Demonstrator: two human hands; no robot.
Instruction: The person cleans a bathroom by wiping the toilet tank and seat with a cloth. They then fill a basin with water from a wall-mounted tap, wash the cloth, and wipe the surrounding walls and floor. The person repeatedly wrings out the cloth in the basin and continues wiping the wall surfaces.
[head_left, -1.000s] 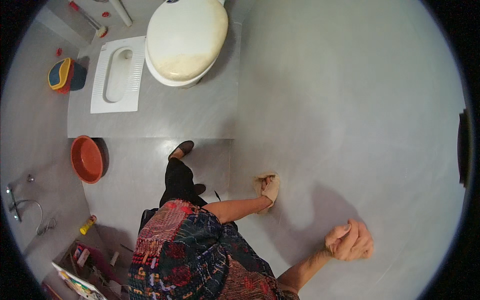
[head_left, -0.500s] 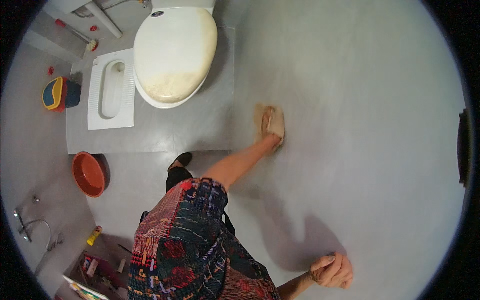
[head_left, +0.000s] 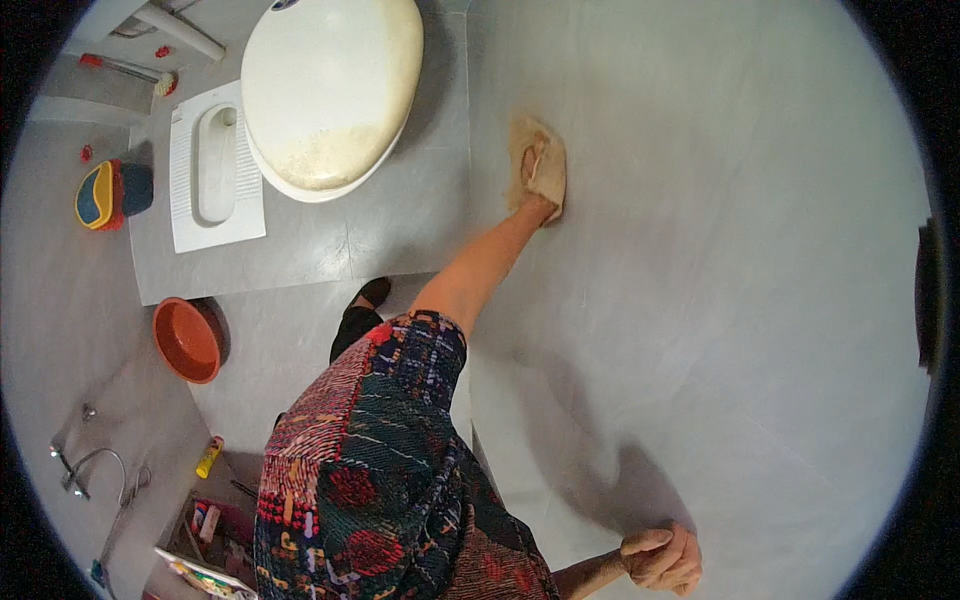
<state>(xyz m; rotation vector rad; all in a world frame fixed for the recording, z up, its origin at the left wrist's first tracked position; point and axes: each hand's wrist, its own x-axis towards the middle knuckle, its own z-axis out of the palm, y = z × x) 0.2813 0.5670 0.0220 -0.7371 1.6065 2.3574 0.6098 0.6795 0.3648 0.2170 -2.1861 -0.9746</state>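
My left hand (head_left: 534,168) is spread under and against a beige cloth (head_left: 549,175), pressing it to the smooth grey wall (head_left: 700,250). Part of the cloth wraps over the fingers, and its far edge is smeared by motion. Low on the right, my right hand (head_left: 660,556) is curled into a loose fist close to the same wall. Nothing shows in it. A patterned sleeve (head_left: 425,345) covers my left upper arm.
A white toilet (head_left: 335,90) with its lid down stands beside a squat pan (head_left: 215,170) on a raised grey step. Left are a small bin (head_left: 110,195), an orange basin (head_left: 187,340), a yellow bottle (head_left: 209,457) and a wall tap (head_left: 72,472). A shoe (head_left: 374,292) shows near the step.
My left hand has slid the cloth farther up and slightly left along the wall, the arm reaching out more. My right hand has barely moved. The view has shifted a little.
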